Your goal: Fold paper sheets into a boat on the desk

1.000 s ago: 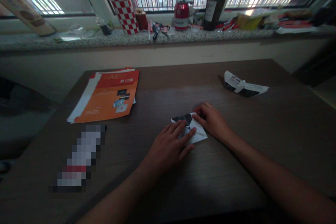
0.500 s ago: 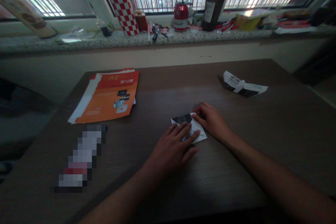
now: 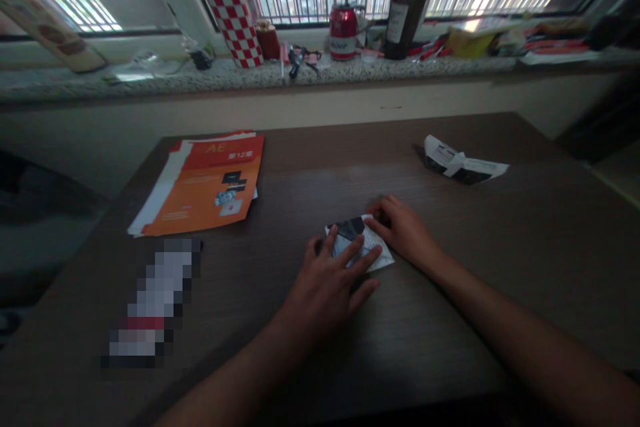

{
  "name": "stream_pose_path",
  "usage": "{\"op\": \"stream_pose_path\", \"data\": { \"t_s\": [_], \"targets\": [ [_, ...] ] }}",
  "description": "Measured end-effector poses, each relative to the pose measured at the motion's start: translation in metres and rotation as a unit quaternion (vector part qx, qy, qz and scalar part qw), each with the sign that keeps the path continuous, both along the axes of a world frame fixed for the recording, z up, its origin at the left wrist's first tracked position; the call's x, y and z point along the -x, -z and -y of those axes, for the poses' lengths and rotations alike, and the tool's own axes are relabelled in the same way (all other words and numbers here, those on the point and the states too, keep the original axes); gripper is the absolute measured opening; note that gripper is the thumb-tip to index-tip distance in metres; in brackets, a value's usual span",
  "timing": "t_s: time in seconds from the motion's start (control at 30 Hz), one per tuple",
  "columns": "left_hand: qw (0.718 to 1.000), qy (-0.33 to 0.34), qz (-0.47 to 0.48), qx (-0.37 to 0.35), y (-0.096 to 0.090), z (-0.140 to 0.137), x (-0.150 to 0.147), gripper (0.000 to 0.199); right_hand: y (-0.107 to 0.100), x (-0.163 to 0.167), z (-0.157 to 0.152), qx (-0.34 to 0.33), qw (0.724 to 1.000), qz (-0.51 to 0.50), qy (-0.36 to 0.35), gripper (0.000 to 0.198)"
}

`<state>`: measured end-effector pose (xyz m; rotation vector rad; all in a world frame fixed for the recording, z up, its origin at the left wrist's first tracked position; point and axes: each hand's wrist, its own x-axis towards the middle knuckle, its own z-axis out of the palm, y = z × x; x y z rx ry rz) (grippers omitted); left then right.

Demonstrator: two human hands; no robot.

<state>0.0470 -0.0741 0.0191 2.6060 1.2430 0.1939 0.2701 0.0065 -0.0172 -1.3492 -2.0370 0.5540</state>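
A small folded sheet of printed paper (image 3: 379,248) lies flat on the brown table in front of me. My left hand (image 3: 333,280) rests over its left and lower part, palm down and open, the fingers spread on the paper. At the upper right corner, the thumb and curled fingers of my right hand (image 3: 395,222) close on the paper's edge; the fingertips are partly hidden. Farther back on the right stands a folded paper boat (image 3: 456,163), touched by neither hand.
An orange booklet (image 3: 205,187) lies on loose sheets at the left, with a pixelated oblong object (image 3: 153,303) nearer me. Along the granite windowsill (image 3: 280,80) stand a red-and-white checked container (image 3: 237,30), a red can-like pot (image 3: 343,33), a dark cup (image 3: 404,17) and small clutter.
The fingers of my left hand have spread farther apart, and one has shifted left off the paper. My right hand and the paper stay where they were.
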Motion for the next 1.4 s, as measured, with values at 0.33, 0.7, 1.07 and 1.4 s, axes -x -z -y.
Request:
{"op": "stream_pose_path", "data": {
  "t_s": [0.33,0.7,1.07,1.4],
  "targets": [
    [1.0,-0.022,-0.004,-0.006,0.0,0.002,-0.002,0.049,-0.001,0.0,-0.001,0.007,1.0,0.001,-0.004,0.006],
    [0.998,-0.06,0.018,0.023,-0.008,-0.011,0.01,0.046,-0.002,0.0,0.0,0.009,1.0,0.006,-0.005,0.006],
    [0.997,-0.079,-0.009,-0.004,-0.008,-0.012,0.012,0.045,-0.003,0.0,0.0,0.014,1.0,0.01,-0.005,0.005],
    [0.996,-0.091,0.003,-0.002,-0.011,-0.01,0.007,0.044,-0.004,0.0,0.0,0.017,1.0,0.01,-0.007,0.006]
  ]
}}
